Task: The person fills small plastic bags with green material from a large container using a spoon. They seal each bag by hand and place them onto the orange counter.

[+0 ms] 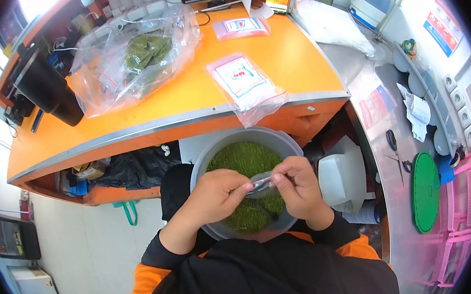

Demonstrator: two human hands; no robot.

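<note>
Over a large translucent tub (199,166), my left hand (221,195) and my right hand (298,189) pinch a small clear plastic bag (261,183) from its two sides. Thumbs and fingertips are closed on the bag's edge, and what it holds, if anything, is hard to make out. Finely shredded green leaf (242,156) covers the inside of the tub below. On the orange desk in front lie a stack of printed zip bags (241,80) and a big clear bag (108,82) with green leaves (147,50) in it.
The orange desk (295,59) has a metal front edge just beyond the tub. A black tumbler (51,87) stands at its left, with another printed packet (241,27) farther back. Scissors (391,141) and a green round lid (426,193) lie on the right-hand counter. A white bin (335,180) sits right of the tub.
</note>
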